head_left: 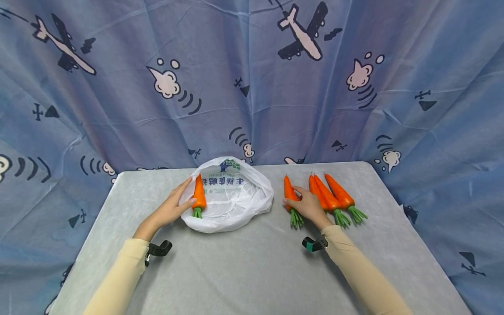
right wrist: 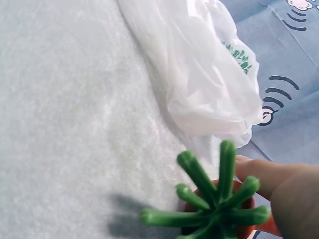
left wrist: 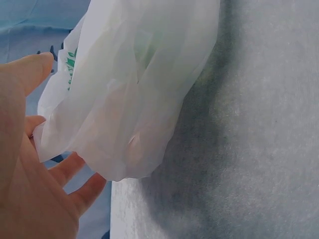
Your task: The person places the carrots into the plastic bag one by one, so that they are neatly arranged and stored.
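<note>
A white plastic bag (head_left: pixel 232 218) with printing on it lies with its mouth open, one carrot (head_left: pixel 199 194) inside at the left. At its left rim, my left hand (head_left: pixel 173 208) holds the bag, the thumb beside that carrot. The left wrist view shows the thumb and spread fingers around the edge of the bag (left wrist: pixel 129 109). My right hand (head_left: pixel 309 205) grips another orange carrot (head_left: pixel 289 192) between thumb and fingers, right of the bag. Its green stems (right wrist: pixel 219 209) face the right wrist camera.
Several more carrots (head_left: pixel 338 192) lie close together just right of my right hand, stems toward me. Grey cloth covers the table (head_left: pixel 236 271). A blue curtain (head_left: pixel 252 87) printed with airplanes hangs behind the table and at both sides.
</note>
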Demonstrator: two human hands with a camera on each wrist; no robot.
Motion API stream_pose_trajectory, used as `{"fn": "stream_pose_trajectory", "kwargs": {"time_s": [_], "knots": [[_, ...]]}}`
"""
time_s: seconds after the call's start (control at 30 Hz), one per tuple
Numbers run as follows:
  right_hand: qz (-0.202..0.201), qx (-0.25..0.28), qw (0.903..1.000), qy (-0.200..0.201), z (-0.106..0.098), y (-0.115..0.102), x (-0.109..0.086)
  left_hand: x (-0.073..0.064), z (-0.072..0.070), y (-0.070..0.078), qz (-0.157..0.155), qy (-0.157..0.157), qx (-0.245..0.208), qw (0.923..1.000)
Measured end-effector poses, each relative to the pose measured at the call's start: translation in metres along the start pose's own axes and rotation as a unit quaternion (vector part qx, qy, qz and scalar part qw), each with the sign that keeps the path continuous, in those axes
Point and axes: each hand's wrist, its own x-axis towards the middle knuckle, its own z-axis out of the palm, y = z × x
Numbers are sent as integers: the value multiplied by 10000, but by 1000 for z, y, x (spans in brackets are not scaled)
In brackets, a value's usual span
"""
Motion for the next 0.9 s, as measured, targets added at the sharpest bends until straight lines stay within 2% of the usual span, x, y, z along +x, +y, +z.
{"fn": "stream_pose_trajectory", "kwargs": {"time_s": [0.27, 0.77, 0.9], "knots": [[137, 101, 9996, -224, -2, -2, -1, 1, -1, 2, -1, 8, -34, 10000], [45, 125, 9999, -61, -3, -1, -1, 3, -1, 2, 96, 25, -40, 9999], [25, 202, 9998, 16, -6, -3, -2, 2, -2, 3, 20, 12, -8, 10000]]}}
